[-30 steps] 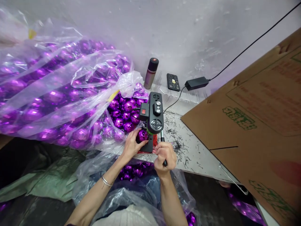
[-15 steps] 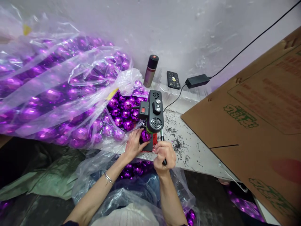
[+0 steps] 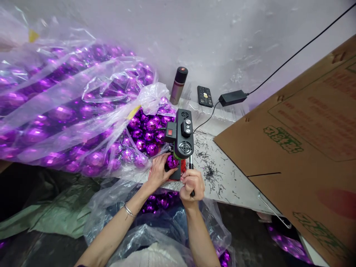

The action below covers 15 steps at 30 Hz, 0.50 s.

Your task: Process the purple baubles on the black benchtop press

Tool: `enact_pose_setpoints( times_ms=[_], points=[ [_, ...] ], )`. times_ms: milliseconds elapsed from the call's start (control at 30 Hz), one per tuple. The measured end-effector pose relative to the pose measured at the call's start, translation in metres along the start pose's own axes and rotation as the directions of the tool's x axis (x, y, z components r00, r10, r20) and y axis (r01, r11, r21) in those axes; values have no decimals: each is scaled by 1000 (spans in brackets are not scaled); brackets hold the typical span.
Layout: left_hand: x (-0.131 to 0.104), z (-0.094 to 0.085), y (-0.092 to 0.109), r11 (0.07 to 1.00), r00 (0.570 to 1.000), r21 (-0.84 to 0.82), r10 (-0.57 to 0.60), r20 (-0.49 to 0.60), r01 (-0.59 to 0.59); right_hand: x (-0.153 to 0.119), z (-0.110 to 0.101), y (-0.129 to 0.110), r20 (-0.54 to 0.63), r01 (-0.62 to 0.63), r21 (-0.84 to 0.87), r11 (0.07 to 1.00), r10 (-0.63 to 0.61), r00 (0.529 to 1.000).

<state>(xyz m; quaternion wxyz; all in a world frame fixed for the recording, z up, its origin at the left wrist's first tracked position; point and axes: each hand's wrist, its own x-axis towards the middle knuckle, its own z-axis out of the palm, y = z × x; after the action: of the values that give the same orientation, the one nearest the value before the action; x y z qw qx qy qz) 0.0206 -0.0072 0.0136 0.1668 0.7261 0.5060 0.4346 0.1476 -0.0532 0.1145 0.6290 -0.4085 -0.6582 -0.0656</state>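
A small black bench drill press (image 3: 184, 131) stands on the white table, with a red switch on its left side. Under its head sits a shiny purple faceted ball (image 3: 172, 161). My left hand (image 3: 159, 171) steadies this ball, thumb on the near side and fingers along its left. Its contact with the machine above is hidden. My right hand (image 3: 193, 184) is wrapped round the black grip of the press's lever (image 3: 191, 167), to the right of the ball. Behind my left hand, more purple balls (image 3: 148, 135) spill from the mouth of a clear plastic bag (image 3: 151, 97).
A large cardboard box (image 3: 303, 155) leans in from the right. Small dark pin-like bits (image 3: 210, 172) litter the table. At the back are a bottle (image 3: 178, 86), a phone (image 3: 205, 96) and a power adapter (image 3: 233, 98) with its cord. Clear plastic with purple balls (image 3: 162, 200) lies at my lap.
My right hand has shifted slightly left with the lever grip. My left hand stays on the ball under the press. The view has tilted a little.
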Motion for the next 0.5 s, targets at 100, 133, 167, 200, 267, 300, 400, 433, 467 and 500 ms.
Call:
enact_pose_setpoints(
  times_ms=[100, 133, 167, 200, 267, 300, 400, 433, 467, 500],
  points=[
    [-1, 1, 0, 1000, 1000, -1, -8, -1, 8, -3, 3, 2, -26, 5, -20, 1000, -6, 1000],
    [-1, 1, 0, 1000, 1000, -2, -9, -3, 9, -4, 4, 2, -37, 7, -25, 1000, -7, 999],
    [-1, 2, -1, 1000, 1000, -3, -11, -2, 11, -4, 4, 2, -46, 6, -28, 1000, -8, 999],
    [-1, 2, -1, 1000, 1000, -5, -15, 1, 15, -5, 5, 3, -53, 4, -29, 1000, -6, 999],
    [-1, 2, 0, 1000, 1000, -8, -26, 12, 27, -5, 5, 3, -58, -3, -30, 1000, 1, 998],
    [-1, 2, 0, 1000, 999, -11, -29, 15, 29, -5, 4, 4, -54, -5, -30, 1000, 3, 999],
    [-1, 2, 0, 1000, 1000, -20, -24, 10, 24, -2, 1, 4, -30, 4, -35, 999, -5, 1000],
    [-1, 2, 0, 999, 1000, -22, -25, 10, 25, -1, 0, 3, -25, 6, -37, 999, -7, 1000],
    [-1, 2, 0, 999, 1000, -22, -29, 11, 29, 0, -1, 3, -23, 7, -38, 999, -8, 1000],
    [-1, 2, 0, 999, 999, -22, -35, 14, 35, 1, -1, 2, -23, 4, -40, 999, -5, 1000]
  ],
)
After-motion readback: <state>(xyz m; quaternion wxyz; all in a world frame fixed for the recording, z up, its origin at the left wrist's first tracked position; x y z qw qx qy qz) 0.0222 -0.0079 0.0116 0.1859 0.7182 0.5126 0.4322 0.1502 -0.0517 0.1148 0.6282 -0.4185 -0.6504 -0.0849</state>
